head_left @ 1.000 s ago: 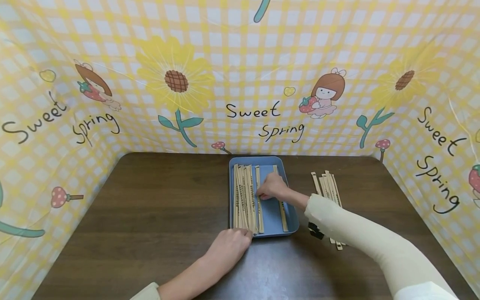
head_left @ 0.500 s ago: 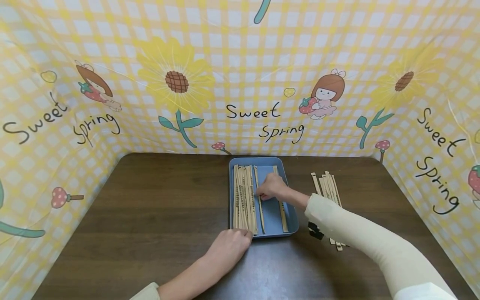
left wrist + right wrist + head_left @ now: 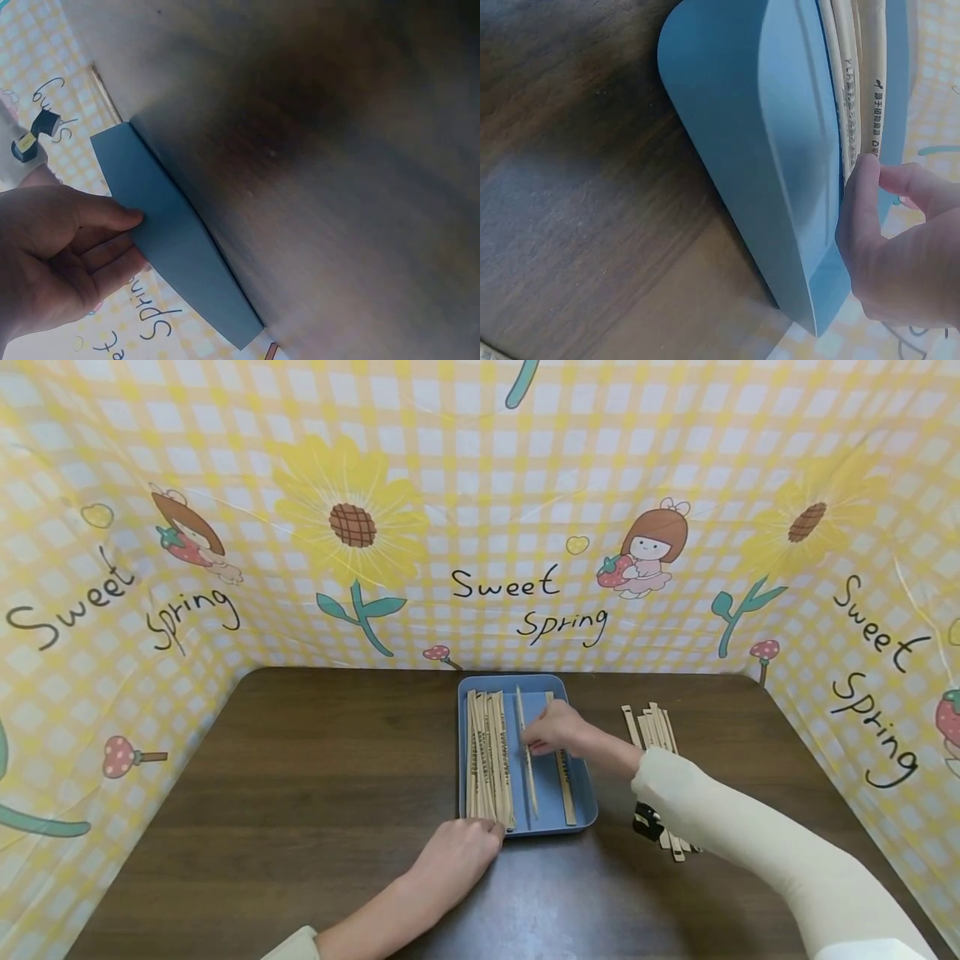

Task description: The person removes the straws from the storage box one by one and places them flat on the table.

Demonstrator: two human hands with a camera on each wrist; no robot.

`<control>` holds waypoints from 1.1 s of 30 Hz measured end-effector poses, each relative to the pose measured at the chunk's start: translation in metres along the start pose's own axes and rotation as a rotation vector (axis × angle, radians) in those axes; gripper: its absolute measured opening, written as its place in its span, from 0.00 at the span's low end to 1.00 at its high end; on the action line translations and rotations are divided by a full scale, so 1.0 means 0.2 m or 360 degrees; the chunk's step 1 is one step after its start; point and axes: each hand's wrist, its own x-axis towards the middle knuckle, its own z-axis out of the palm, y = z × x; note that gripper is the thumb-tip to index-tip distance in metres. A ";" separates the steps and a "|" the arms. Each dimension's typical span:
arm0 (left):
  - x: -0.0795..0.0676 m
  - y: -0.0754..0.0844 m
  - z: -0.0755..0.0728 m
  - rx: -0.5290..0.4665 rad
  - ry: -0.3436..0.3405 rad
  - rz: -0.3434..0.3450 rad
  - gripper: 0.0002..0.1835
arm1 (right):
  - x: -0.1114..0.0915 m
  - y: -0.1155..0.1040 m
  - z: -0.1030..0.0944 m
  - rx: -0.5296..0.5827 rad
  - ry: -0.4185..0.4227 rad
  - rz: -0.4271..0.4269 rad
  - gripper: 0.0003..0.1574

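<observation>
Over the blue tray (image 3: 582,814), my right hand (image 3: 558,727) pinches one long paper-wrapped straw (image 3: 532,785) near its middle. The straw is turned edge-on and casts a thin shadow on the tray floor. Printing on its wrapper (image 3: 874,82) shows in the right wrist view, above thumb and finger. My left hand (image 3: 461,852) holds the tray's near left corner, thumb on the outer wall (image 3: 187,240) in the left wrist view. Several wrapped straws (image 3: 487,760) lie side by side along the tray's left side. A single straw (image 3: 567,793) lies along its right side, partly behind my right hand.
Right of the tray, a loose pile of wrapped straws (image 3: 660,727) lies on the brown wooden table (image 3: 337,777), partly under my right forearm. A black wrist device (image 3: 647,821) hangs below the right sleeve. A yellow checked cloth (image 3: 487,510) encloses the table's back and sides.
The pinched straw has turned edge-on and risen off the tray floor. My right hand has shifted slightly right with it, away from the left row. My left hand stays in place.
</observation>
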 end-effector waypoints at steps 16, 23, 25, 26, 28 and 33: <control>0.00 -0.01 0.01 -0.0009 0.0057 -0.0005 0.07 | -0.08 0.07 -0.19 0.0132 -0.0043 0.0065 0.12; 0.00 -0.01 0.01 -0.0012 0.0057 -0.0004 0.08 | -0.12 0.13 -0.27 0.0126 -0.0014 0.0075 0.16; 0.00 0.00 0.01 -0.0013 0.0048 -0.0003 0.08 | -0.13 0.14 -0.30 0.0122 0.0002 0.0091 0.16; 0.00 0.00 0.01 -0.0014 0.0042 -0.0003 0.08 | -0.14 0.15 -0.31 0.0123 0.0009 0.0099 0.16; 0.00 0.00 0.01 -0.0011 0.0032 -0.0004 0.08 | -0.15 0.16 -0.33 0.0130 0.0021 0.0116 0.16; 0.00 0.00 0.01 -0.0006 0.0021 -0.0012 0.09 | -0.19 0.20 -0.39 0.0177 0.0032 0.0156 0.16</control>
